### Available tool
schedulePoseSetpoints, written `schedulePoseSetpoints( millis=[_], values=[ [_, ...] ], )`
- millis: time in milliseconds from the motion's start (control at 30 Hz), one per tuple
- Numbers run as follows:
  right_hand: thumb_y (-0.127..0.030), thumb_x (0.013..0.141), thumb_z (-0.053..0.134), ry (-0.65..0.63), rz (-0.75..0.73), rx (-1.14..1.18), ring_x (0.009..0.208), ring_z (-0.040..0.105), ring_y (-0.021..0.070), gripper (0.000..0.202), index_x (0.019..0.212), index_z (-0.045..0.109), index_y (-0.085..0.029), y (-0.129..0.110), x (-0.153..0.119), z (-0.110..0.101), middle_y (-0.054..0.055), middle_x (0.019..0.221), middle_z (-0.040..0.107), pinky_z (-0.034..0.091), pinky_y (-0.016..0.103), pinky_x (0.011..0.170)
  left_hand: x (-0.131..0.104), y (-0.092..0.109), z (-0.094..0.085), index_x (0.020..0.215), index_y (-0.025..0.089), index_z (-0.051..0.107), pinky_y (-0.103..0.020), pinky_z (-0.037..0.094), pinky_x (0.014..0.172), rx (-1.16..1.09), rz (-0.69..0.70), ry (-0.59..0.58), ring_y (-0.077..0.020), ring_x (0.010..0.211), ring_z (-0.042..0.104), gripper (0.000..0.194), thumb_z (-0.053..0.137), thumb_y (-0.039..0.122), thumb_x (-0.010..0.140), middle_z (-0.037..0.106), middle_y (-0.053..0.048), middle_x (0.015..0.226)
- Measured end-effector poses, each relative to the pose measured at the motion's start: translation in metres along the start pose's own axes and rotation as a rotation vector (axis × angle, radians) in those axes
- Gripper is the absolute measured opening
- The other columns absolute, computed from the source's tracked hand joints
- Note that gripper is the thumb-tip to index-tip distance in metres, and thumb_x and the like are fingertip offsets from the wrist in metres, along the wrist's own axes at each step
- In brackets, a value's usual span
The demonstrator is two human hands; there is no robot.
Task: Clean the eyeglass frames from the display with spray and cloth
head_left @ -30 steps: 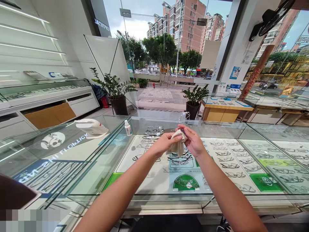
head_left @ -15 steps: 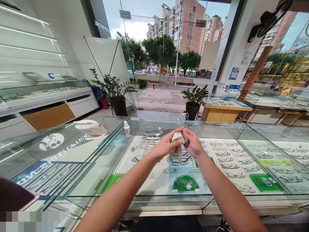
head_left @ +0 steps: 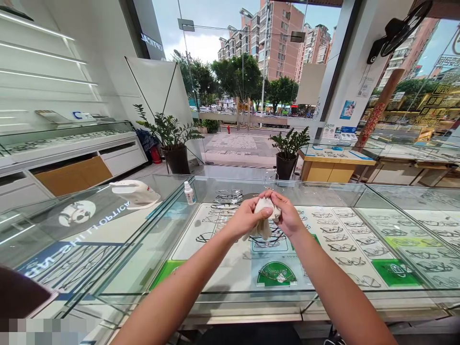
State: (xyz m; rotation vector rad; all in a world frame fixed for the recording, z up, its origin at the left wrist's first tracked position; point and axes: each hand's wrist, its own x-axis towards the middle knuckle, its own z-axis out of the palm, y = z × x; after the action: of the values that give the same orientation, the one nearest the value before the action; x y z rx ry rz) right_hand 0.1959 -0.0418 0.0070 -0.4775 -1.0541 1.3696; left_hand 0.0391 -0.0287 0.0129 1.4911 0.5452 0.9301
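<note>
Both hands meet above the glass display counter (head_left: 230, 296). My left hand (head_left: 249, 215) is closed on a whitish cloth (head_left: 264, 206), its thumb pressed on top; the cloth's loose end hangs below. Against it from the right, my right hand (head_left: 287, 213) pinches a pair of thin-framed glasses (head_left: 271, 177), which stick up beyond the fingertips. The part of the glasses inside the cloth is hidden. Under the counter's glass lie rows of glasses (head_left: 341, 247) on white trays.
A small white bottle (head_left: 189, 194) stands on the counter to the left, with a white device (head_left: 134, 191) farther left. Beyond the counter are two potted plants (head_left: 176, 143) and a wooden display table (head_left: 334, 167). A wall fan (head_left: 398, 33) hangs at upper right.
The hanging end of the cloth has swung to the left and bunched up. The glasses have turned slightly in the fingers. Both hands stay in nearly the same place.
</note>
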Motion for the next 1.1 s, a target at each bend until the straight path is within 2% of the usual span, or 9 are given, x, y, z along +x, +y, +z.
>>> schedulePoseSetpoints(
  millis=[100,167,367,567,800,967,1100],
  values=[
    [-0.043,0.085,0.082,0.004,-0.002,0.005,0.096,0.066,0.0169,0.018,0.087,0.080,-0.026,0.001,-0.001,0.003,0.002,0.107,0.076,0.055,0.025,0.085,-0.001,-0.001,0.004,0.108,0.012,0.067,-0.024,0.041,0.068,-0.018,0.025,0.050,-0.0126,0.074,0.054,0.059,0.088,0.054,0.073,0.063,-0.003,0.088],
    [-0.043,0.086,0.081,-0.018,-0.014,-0.013,0.102,0.067,0.0177,0.017,0.087,0.079,-0.026,0.002,-0.001,0.004,0.002,0.110,0.076,0.054,0.026,0.090,-0.001,-0.001,0.007,0.109,0.012,0.066,-0.024,0.042,0.066,-0.016,0.033,0.069,-0.0126,0.071,0.054,0.058,0.086,0.055,0.076,0.062,-0.002,0.084],
    [-0.045,0.092,0.073,-0.079,-0.054,-0.118,0.115,0.067,0.0222,0.021,0.091,0.081,-0.026,0.000,-0.003,0.006,0.004,0.117,0.078,0.049,0.033,0.105,-0.001,-0.002,0.015,0.089,0.013,0.064,-0.024,0.041,0.063,-0.093,0.063,0.081,-0.0114,0.067,0.051,0.050,0.080,0.059,0.082,0.060,-0.002,0.075],
    [-0.050,0.093,0.070,-0.093,-0.050,-0.194,0.126,0.065,0.0284,0.031,0.107,0.083,-0.026,-0.005,-0.005,0.006,0.006,0.130,0.076,0.044,0.042,0.115,0.000,0.000,0.011,0.079,0.014,0.060,-0.022,0.033,0.060,-0.045,0.116,0.160,-0.0093,0.063,0.041,0.051,0.074,0.062,0.086,0.051,0.001,0.069],
    [-0.049,0.093,0.068,-0.056,-0.047,-0.155,0.130,0.064,0.0308,0.035,0.113,0.084,-0.025,-0.007,-0.004,0.007,0.006,0.136,0.074,0.047,0.043,0.113,0.002,0.001,0.000,0.094,0.014,0.065,-0.024,0.038,0.066,0.034,0.145,0.100,-0.0118,0.068,0.046,0.047,0.077,0.058,0.084,0.057,0.000,0.077],
    [-0.052,0.092,0.071,-0.135,-0.011,-0.182,0.135,0.061,0.0300,0.044,0.128,0.078,-0.027,-0.010,-0.008,0.014,0.004,0.146,0.068,0.045,0.042,0.117,0.002,0.001,0.001,0.095,0.015,0.064,-0.023,0.035,0.060,0.075,0.143,0.193,-0.0104,0.062,0.044,0.049,0.080,0.059,0.081,0.056,0.002,0.072],
    [-0.053,0.092,0.071,-0.148,0.001,-0.172,0.134,0.063,0.0280,0.044,0.128,0.078,-0.028,-0.009,-0.008,0.013,0.004,0.144,0.070,0.044,0.041,0.119,0.002,0.000,0.000,0.083,0.016,0.060,-0.024,0.032,0.058,0.133,0.206,0.261,-0.0100,0.060,0.038,0.052,0.065,0.067,0.090,0.050,0.003,0.066]
  ],
)
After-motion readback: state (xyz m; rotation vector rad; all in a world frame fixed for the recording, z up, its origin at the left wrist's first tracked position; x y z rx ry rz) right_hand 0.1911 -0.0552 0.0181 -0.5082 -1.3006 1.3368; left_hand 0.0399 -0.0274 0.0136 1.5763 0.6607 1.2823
